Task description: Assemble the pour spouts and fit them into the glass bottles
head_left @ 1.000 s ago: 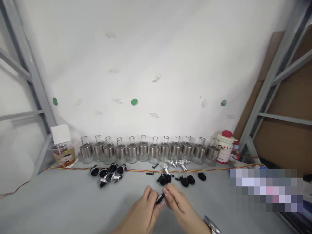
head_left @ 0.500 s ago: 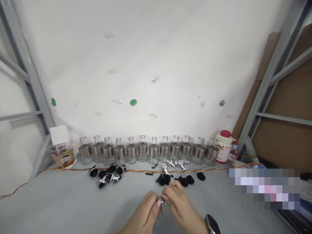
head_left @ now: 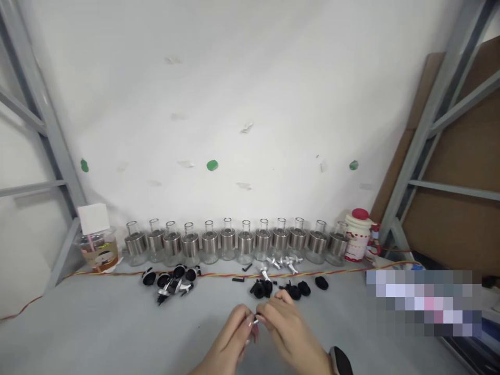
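Note:
My left hand (head_left: 230,336) and my right hand (head_left: 287,328) meet low in the middle of the view, both with fingers pinched. Between their fingertips is a small silver-and-black piece (head_left: 256,321), mostly covered, so its full shape is hidden. Just beyond the hands lie black round caps (head_left: 258,289) and white-silver spout-like parts (head_left: 289,264). To the left is a pile of assembled black-and-silver pourer tops (head_left: 175,284). Two thin black strips (head_left: 238,279) rest near the middle.
Several glass bottles with steel sleeves (head_left: 210,242) line the wall. A red-and-yellow twisted wire (head_left: 222,274) crosses the grey table (head_left: 117,333). A plastic drink cup (head_left: 100,255) stands left, a cream jar with red lid (head_left: 357,239) right. Metal frame posts (head_left: 420,130) flank the table.
Both hands stay together around the small piece. My left fingers have shifted slightly and the piece has turned, showing more of its silver side. Objects on the table have not moved.

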{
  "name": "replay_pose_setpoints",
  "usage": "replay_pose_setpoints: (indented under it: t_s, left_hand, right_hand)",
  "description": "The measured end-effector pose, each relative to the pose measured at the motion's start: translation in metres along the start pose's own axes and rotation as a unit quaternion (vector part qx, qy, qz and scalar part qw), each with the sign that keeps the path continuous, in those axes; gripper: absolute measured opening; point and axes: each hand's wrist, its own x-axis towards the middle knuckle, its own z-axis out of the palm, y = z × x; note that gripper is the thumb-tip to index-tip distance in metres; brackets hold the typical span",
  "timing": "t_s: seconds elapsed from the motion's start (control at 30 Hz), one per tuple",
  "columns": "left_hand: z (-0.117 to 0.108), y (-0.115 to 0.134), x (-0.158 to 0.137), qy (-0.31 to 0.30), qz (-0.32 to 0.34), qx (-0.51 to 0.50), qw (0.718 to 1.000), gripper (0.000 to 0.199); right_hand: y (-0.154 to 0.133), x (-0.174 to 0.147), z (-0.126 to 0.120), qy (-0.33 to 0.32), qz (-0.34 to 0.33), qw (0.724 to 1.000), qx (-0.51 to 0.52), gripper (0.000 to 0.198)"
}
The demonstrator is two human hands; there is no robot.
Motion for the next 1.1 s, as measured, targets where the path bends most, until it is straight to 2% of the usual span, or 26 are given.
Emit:
replay_pose_setpoints:
  t_s: [0.07,0.23,0.43,0.57,0.73,0.77,0.83,0.87,0.9,0.97,1.03,1.1]
  left_hand:
    - [-0.001,-0.001,0.003,0.014,-0.027,-0.043,0.999,0.043]
    - [-0.004,0.000,0.012,0.098,-0.083,-0.091,0.988,0.045]
    - [-0.010,0.002,0.023,0.171,-0.091,-0.164,0.967,0.055]
    - [-0.013,0.005,0.025,0.177,-0.079,-0.224,0.955,0.057]
    - [-0.022,0.007,0.023,0.154,-0.097,-0.321,0.930,0.039]
    - [-0.025,0.005,0.024,0.155,-0.094,-0.282,0.942,0.039]
    - [-0.033,0.000,0.027,0.180,-0.046,-0.114,0.976,0.043]
    - [-0.038,-0.003,0.029,0.199,-0.010,-0.008,0.980,0.044]
    - [-0.045,-0.005,0.030,0.218,0.023,0.080,0.972,0.044]
    - [-0.063,-0.006,0.032,0.255,0.063,0.195,0.945,0.038]
    - [-0.084,-0.005,0.031,0.288,0.101,0.340,0.890,0.030]
    - [-0.104,-0.003,0.028,0.306,0.101,0.425,0.846,0.026]
  right_hand:
    - [-0.001,-0.001,0.002,-0.012,-0.002,1.000,0.009,0.023]
    - [0.000,-0.003,0.010,-0.029,-0.012,0.999,0.015,0.022]
    - [0.009,-0.004,0.007,0.037,0.070,0.995,0.056,0.021]
    - [0.011,-0.003,0.005,0.039,0.091,0.994,0.047,0.020]
    - [0.011,-0.002,0.004,0.019,0.091,0.995,0.045,0.020]
    - [0.012,-0.002,0.004,0.018,0.091,0.995,0.048,0.020]
    - [0.013,-0.002,0.004,0.014,0.092,0.995,0.048,0.021]
    - [0.014,-0.002,0.005,0.012,0.091,0.995,0.043,0.023]
    - [0.014,-0.003,0.005,0.009,0.091,0.995,0.035,0.024]
    - [0.015,-0.003,0.007,-0.003,0.092,0.996,0.015,0.028]
    - [0.016,-0.004,0.009,-0.015,0.095,0.995,-0.011,0.032]
    - [0.017,-0.005,0.011,-0.033,0.098,0.994,-0.033,0.034]
